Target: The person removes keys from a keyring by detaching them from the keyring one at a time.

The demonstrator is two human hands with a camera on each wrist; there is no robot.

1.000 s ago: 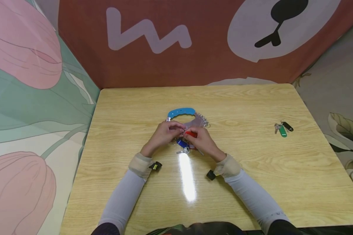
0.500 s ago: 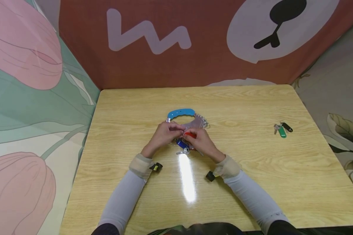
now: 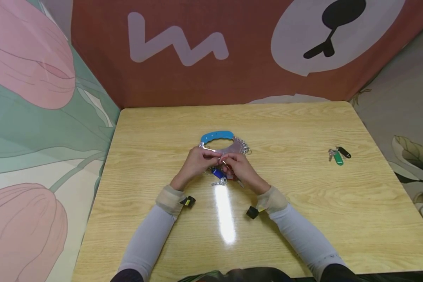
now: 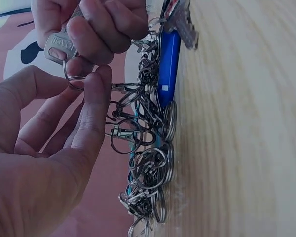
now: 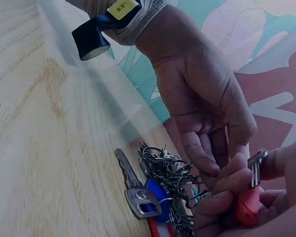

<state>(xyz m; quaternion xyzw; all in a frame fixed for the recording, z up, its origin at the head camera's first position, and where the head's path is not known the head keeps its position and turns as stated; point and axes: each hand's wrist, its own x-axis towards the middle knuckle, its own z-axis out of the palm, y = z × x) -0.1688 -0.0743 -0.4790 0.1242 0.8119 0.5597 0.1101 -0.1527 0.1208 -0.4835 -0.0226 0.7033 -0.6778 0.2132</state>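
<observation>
My left hand and right hand meet fingertip to fingertip over a key holder with a blue handle and a silvery plate. In the left wrist view, my left thumb and fingers pinch a split ring, threaded through the head of a key. My right fingers hold that key, along with a red key tag seen in the right wrist view. Beneath them many clips and rings line the holder. A blue key tag with its own key hangs there.
Off to the right on the wooden table lie a green key tag and a black key tag with keys. A printed cloth rises behind the table's far edge.
My right fingers have shifted their grip: the red tag, plain between them before, is now mostly hidden in the head view. My left hand stays nearly where it was.
</observation>
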